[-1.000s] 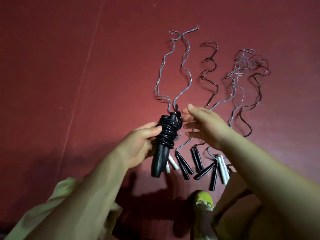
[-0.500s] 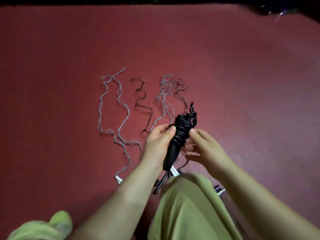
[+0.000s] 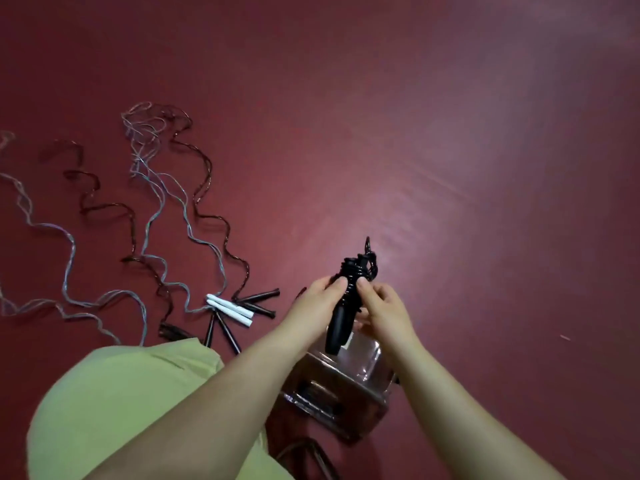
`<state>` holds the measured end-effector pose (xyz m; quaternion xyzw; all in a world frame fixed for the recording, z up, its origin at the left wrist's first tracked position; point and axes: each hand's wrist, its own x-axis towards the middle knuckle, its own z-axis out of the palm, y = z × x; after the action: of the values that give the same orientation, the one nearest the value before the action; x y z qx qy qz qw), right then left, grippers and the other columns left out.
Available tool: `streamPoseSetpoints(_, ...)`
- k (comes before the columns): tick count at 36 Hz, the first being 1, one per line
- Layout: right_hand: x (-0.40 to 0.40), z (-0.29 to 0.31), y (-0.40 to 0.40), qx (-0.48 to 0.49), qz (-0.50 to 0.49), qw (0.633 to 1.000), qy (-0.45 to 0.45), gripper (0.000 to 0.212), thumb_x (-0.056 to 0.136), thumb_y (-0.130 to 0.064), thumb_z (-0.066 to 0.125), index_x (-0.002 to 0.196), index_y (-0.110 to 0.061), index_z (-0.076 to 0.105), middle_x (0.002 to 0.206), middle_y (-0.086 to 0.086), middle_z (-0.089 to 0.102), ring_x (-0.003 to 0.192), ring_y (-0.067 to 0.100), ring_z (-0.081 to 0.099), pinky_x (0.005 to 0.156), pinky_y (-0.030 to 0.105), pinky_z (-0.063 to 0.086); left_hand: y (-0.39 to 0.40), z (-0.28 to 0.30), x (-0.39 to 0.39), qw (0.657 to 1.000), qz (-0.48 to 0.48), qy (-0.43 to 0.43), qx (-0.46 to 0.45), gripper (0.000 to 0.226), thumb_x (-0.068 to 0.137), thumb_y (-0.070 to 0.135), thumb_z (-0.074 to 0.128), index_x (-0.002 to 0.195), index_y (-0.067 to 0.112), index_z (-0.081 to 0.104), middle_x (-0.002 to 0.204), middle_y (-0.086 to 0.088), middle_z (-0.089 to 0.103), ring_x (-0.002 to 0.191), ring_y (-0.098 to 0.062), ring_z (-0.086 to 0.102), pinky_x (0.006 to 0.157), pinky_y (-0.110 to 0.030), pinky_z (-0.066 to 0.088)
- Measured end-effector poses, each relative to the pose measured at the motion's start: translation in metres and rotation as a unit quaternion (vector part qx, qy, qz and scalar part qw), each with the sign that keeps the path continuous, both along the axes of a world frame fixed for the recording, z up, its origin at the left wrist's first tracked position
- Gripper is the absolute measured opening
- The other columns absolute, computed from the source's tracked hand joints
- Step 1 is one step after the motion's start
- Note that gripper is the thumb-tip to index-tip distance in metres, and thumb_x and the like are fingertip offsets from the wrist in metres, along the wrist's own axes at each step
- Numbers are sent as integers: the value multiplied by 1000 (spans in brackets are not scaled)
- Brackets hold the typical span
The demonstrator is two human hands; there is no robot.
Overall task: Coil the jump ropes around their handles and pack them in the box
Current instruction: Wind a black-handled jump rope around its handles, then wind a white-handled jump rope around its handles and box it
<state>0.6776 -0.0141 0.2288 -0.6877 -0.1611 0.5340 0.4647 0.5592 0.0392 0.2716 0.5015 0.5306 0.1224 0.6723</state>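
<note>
Both hands, left hand point(image 3: 317, 303) and right hand point(image 3: 382, 308), pinch the coiled black jump rope point(image 3: 348, 299) above the clear plastic box point(image 3: 346, 386). Its loose top loop looks untucked; letting go could unwind the coil before it's packed.

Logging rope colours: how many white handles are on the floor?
2: white handles lie side by side on the floor, left of the hands, among the black ones. More may be hidden.
</note>
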Motion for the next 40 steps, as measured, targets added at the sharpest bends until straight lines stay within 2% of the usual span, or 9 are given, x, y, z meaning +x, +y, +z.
streamPoseSetpoints(4, 13, -62, -10, -74, 4, 997, -15, 29, 92, -41, 61, 87, -16, 47, 83, 6, 60, 70, 16, 58, 60, 27, 48, 8, -41, 4, 991, -55, 122, -22, 42, 95, 46, 47, 128, 22, 55, 130, 2, 57, 120, -16, 51, 104, -30, 36)
streamPoseSetpoints(9, 18, -132, -4, -168, 14, 985, -45, 35, 91, -45, 60, 84, -15, 44, 76, 6, 53, 66, 18, 48, 64, 30, 42, 24, -81, -18, 969, -86, 227, -53, 85, 68, 72, 44, 135, 22, 50, 137, -1, 53, 129, -22, 46, 110, -34, 32)
streamPoseSetpoints(14, 15, -200, 19, -233, 29, 970, -70, 42, 83, -53, 65, 81, -16, 45, 81, 6, 60, 80, 28, 63, 80, 47, 55, 35, -106, -28, 963, -127, 208, -118, 50, 97, 48, 41, 133, 15, 52, 124, 5, 54, 125, -19, 48, 101, -27, 33)
streamPoseSetpoints(21, -1, -260, 43, -262, 61, 956, -121, 42, 85, -51, 64, 77, -16, 42, 70, 2, 53, 67, 24, 55, 69, 42, 51, 53, -141, -46, 969, -91, 198, -116, 98, 53, 83, 36, 131, 27, 55, 132, 6, 58, 123, -15, 51, 110, -40, 35)
streamPoseSetpoints(25, 8, -286, 41, -294, 79, 944, -126, 49, 78, -54, 68, 88, -10, 50, 77, 7, 56, 66, 24, 55, 67, 41, 52, 59, -150, -56, 969, -93, 196, -119, 74, 78, 70, 43, 134, 24, 53, 136, 4, 54, 126, -16, 48, 110, -39, 34)
streamPoseSetpoints(30, 7, -260, 44, -316, 112, 936, -105, 40, 87, -41, 68, 104, -10, 50, 76, 3, 54, 63, 17, 53, 50, 27, 42, 64, -153, -59, 972, -94, 182, -113, 45, 95, 52, 42, 122, 21, 59, 120, 6, 57, 113, -13, 50, 97, -29, 36)
streamPoseSetpoints(33, 0, -242, 39, -298, 111, 946, -68, 41, 88, -38, 68, 111, -10, 50, 91, 4, 58, 77, 17, 58, 62, 32, 48, 69, -146, -56, 973, -98, 176, -112, 59, 83, 66, 40, 122, 26, 58, 124, 6, 58, 116, -15, 52, 103, -36, 38)
streamPoseSetpoints(36, -12, -205, 40, -244, 80, 966, -15, 34, 90, -37, 66, 104, -6, 59, 101, 9, 64, 87, 21, 61, 71, 34, 50, 76, -132, -51, 977, -98, 165, -92, 44, 83, 67, 39, 101, 32, 60, 113, 7, 60, 112, -16, 54, 102, -36, 40)
streamPoseSetpoints(40, -36, -139, 51, -137, 63, 988, 34, 17, 95, -29, 59, 92, -13, 64, 91, 3, 64, 84, 16, 60, 77, 37, 48, 91, -110, -51, 985, -85, 143, -42, 62, 87, 64, 43, 137, 28, 48, 141, 3, 50, 129, -18, 45, 109, -36, 33)
